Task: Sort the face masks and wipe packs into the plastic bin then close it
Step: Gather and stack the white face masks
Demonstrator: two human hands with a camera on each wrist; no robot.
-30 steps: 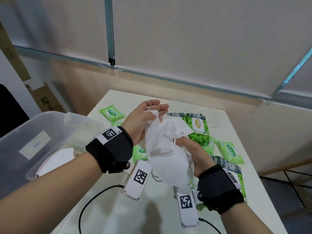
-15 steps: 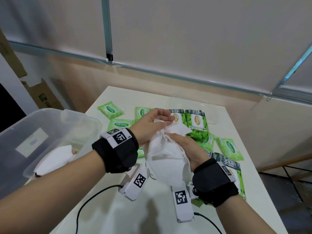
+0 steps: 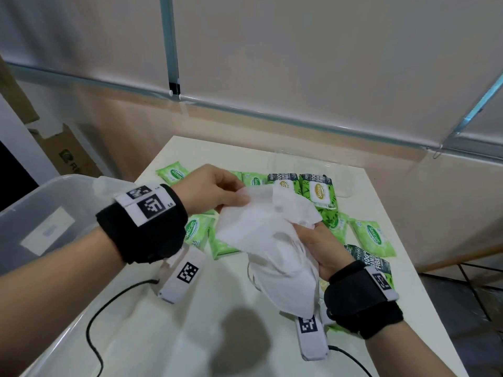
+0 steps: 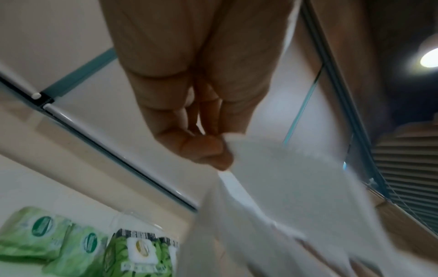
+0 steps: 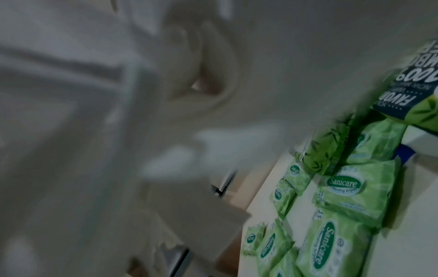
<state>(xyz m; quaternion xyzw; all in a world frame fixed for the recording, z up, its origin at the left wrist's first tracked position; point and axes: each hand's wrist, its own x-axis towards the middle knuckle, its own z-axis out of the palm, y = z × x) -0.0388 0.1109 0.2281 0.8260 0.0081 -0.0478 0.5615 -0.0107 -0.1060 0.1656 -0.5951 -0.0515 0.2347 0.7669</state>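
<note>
A bunch of white face masks [image 3: 275, 240] hangs above the table between both hands. My left hand [image 3: 217, 191] pinches the upper edge of one white mask [image 4: 284, 180] between thumb and fingers. My right hand [image 3: 321, 246] grips the bunch from the right side. Several green wipe packs [image 3: 318, 191] lie on the white table [image 3: 206, 322] behind and beside the masks; they show in the right wrist view as wipe packs [image 5: 341, 191]. The clear plastic bin [image 3: 49, 213] stands open at the left, with something white inside.
A transparent flat lid [image 3: 307, 164] lies at the table's far side. Cardboard boxes [image 3: 68, 151] stand on the floor beyond the bin. A black cable [image 3: 103, 308] trails over the table's near left. The table's right edge drops to a dark floor.
Both hands have lowered a little with the masks. My left hand has gone from lying along the bunch's top to pinching one mask's edge and drawing it left, away from the bunch.
</note>
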